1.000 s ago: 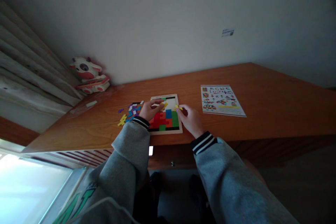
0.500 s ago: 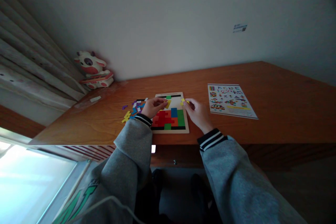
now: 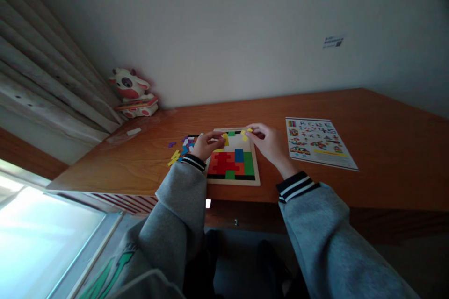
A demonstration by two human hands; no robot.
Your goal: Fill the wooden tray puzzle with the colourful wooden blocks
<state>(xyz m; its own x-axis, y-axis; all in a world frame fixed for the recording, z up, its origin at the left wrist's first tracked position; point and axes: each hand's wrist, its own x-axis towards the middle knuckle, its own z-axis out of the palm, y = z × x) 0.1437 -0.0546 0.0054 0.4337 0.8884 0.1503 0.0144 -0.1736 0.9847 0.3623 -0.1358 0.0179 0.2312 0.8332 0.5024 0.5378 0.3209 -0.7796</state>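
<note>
A shallow puzzle board (image 3: pixel 257 178) with a pale frame lies on the desk, its near half covered with red, orange, blue, green and black pieces. Above its far right corner, my right hand (image 3: pixel 268 142) pinches a yellow puzzle piece (image 3: pixel 244 136) between thumb and fingertips. My left hand (image 3: pixel 206 144) is over the board's left side, its fingers closed on another yellow puzzle piece (image 3: pixel 225 140). Part of the board's left edge is hidden behind that hand. Left of the board lie loose puzzle pieces (image 3: pixel 175 155) in yellow, blue, purple and white, partly covered by my left hand.
A printed pattern sheet (image 3: pixel 319 142) lies right of the board on the wooden desk (image 3: pixel 379 149). At the back left, a cow figure (image 3: pixel 135 96) stands against the wall by the curtain (image 3: pixel 45 56). A small white scrap (image 3: pixel 133 131) lies in front of it.
My right hand has lifted and turned its yellow piece slightly at the board's far right corner. My left hand stays over the board's left side. The whole view has shifted a little.
</note>
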